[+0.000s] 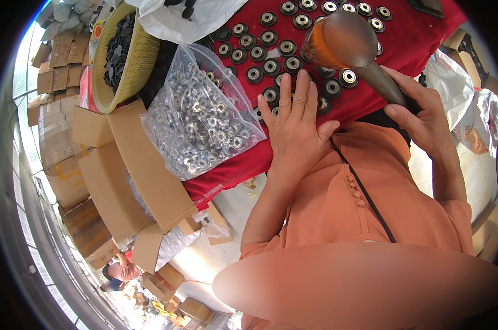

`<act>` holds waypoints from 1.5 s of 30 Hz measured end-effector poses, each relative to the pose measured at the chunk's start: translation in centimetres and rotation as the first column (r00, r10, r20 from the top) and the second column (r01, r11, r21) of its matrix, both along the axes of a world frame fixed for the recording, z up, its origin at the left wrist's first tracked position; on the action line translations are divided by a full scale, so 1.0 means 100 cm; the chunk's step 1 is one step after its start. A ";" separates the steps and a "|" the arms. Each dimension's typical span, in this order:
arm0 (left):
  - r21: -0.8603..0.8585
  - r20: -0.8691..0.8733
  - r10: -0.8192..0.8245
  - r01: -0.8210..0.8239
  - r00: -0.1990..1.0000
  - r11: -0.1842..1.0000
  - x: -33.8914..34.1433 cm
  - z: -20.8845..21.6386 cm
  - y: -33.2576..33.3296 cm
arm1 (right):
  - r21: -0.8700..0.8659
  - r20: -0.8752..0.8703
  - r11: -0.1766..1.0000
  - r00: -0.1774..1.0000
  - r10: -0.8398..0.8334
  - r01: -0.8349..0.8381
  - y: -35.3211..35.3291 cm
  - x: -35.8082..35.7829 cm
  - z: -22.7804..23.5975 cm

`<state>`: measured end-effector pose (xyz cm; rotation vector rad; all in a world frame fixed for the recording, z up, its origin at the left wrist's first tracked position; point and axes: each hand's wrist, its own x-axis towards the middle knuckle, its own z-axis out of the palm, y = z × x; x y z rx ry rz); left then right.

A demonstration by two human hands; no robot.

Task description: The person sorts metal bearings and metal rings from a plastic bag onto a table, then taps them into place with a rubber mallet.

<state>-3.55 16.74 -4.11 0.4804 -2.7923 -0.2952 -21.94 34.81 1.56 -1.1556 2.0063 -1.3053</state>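
Currently, black rollers beneath flat, splayed left hand; mallet in curled right hand.

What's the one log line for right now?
left hand: spread over black wheels | right hand: grips mallet handle | mallet: head over wheels | clear bearing bag: on red cloth

I see dark, metal-centred wheels lying flat across red cloth. A brown, round-headed mallet slants over some.
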 end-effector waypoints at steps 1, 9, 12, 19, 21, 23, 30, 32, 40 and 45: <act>-0.001 -0.004 0.002 -0.002 1.000 1.000 -0.001 0.000 0.000 | -0.008 -0.031 1.000 1.000 -0.001 0.001 0.000 0.000 -0.001; 0.036 -0.124 0.062 -0.058 0.990 0.998 0.013 0.009 -0.001 | 0.042 -0.104 0.996 0.991 0.081 -0.077 -0.004 -0.003 -0.003; 0.086 -0.251 0.058 -0.038 0.966 0.996 0.032 0.004 0.001 | 0.051 -0.160 0.994 0.982 0.101 -0.094 -0.009 0.001 0.010; -0.006 -0.222 0.157 -0.162 0.962 0.987 0.060 -0.004 -0.005 | 0.088 -0.310 0.978 0.929 0.205 -0.187 -0.029 0.009 0.011; 0.000 -0.222 0.153 -0.157 0.963 0.988 0.063 -0.005 -0.008 | 0.073 -0.310 0.984 0.933 0.180 -0.165 -0.034 0.004 0.003; 0.006 -0.213 0.168 -0.171 0.962 0.985 0.068 -0.006 -0.007 | 0.026 -0.334 0.987 0.929 0.156 -0.157 -0.039 0.002 0.007; 0.018 -0.278 0.180 -0.182 0.943 0.983 0.076 -0.013 -0.009 | 0.012 -0.316 0.950 0.900 0.301 -0.313 -0.038 0.025 0.034; 0.024 -0.295 0.180 -0.181 0.938 0.983 0.077 -0.014 -0.010 | 0.123 -0.221 0.944 0.919 0.327 -0.306 -0.042 0.026 0.021; 0.018 -0.339 0.272 -0.283 0.901 0.959 0.084 -0.014 -0.009 | 0.026 -0.264 0.947 0.912 0.315 -0.320 -0.048 0.038 0.032; 0.015 -0.425 0.292 -0.315 0.857 0.949 0.084 -0.017 -0.021 | 0.230 -0.248 0.910 0.884 0.396 -0.344 -0.058 0.039 0.019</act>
